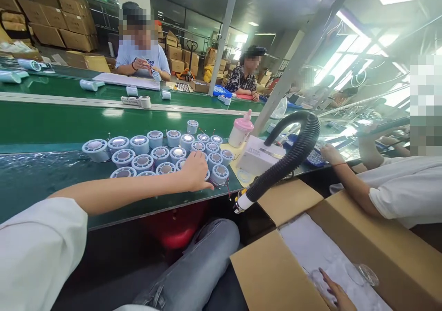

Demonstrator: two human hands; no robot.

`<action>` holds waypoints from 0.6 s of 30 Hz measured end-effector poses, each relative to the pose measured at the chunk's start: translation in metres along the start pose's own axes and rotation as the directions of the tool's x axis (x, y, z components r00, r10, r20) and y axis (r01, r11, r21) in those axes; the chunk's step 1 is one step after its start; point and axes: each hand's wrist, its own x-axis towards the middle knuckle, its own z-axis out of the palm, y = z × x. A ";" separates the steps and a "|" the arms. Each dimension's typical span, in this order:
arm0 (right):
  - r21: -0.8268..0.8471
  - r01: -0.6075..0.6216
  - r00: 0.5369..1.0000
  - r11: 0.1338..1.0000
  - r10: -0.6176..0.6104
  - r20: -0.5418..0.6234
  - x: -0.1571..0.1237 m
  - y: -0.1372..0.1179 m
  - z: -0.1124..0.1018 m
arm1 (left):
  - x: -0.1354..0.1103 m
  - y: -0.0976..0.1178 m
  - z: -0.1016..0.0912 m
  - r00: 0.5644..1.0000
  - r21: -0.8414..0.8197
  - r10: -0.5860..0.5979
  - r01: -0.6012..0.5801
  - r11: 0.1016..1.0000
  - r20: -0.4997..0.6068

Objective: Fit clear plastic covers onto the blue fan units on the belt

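My left hand [196, 172] reaches over a cluster of pale blue round housings [142, 162] on the green bench. Its thumb sticks out to the side, apart from the fingers, which bend down among the housings; the fingertips are hidden. Thin wires come from some housings. Low at the right, my right hand [335, 292] is inside an open cardboard box [373, 237], fingers stretched out. Beside those fingers lies a clear round plastic piece [316, 281] on a white plastic liner [311, 237]. Another clear round piece [368, 274] rests farther right.
A black flexible hose [290, 159] arches over the bench edge beside a white box [258, 156]. Behind it stands a pink-lidded bottle [241, 132]. Across the green conveyor [62, 122], two people sit working. A co-worker's arm [355, 186] extends from the right.
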 end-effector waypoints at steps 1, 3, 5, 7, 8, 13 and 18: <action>-0.004 0.048 0.999 0.999 -0.048 -0.006 0.005 -0.006 0.005 | -0.001 0.004 0.004 1.000 -0.008 -0.013 0.013 1.000 0.003; -0.001 0.088 0.996 0.996 -0.088 -0.004 0.012 -0.022 0.014 | -0.001 0.006 0.007 1.000 -0.039 -0.026 0.026 0.999 -0.003; 0.004 0.060 0.998 0.998 -0.060 0.005 0.018 -0.037 0.023 | -0.005 0.005 0.003 1.000 -0.091 -0.018 0.018 0.996 0.000; -0.007 0.041 0.999 0.999 -0.041 -0.003 0.026 -0.050 0.029 | -0.015 0.001 -0.008 1.000 -0.143 -0.016 0.016 0.990 0.003; -0.018 0.042 0.999 0.999 -0.042 -0.017 0.032 -0.056 0.031 | -0.022 0.000 -0.016 1.000 -0.179 -0.025 0.025 0.984 0.001; -0.080 -0.042 0.992 0.996 0.032 -0.121 0.054 -0.083 0.042 | -0.067 -0.003 -0.039 0.989 -0.808 -0.064 0.147 0.570 0.135; -0.070 -0.127 0.973 0.989 0.110 -0.205 0.055 -0.111 0.042 | -0.094 0.009 -0.005 0.813 -0.793 0.142 0.582 -0.179 0.565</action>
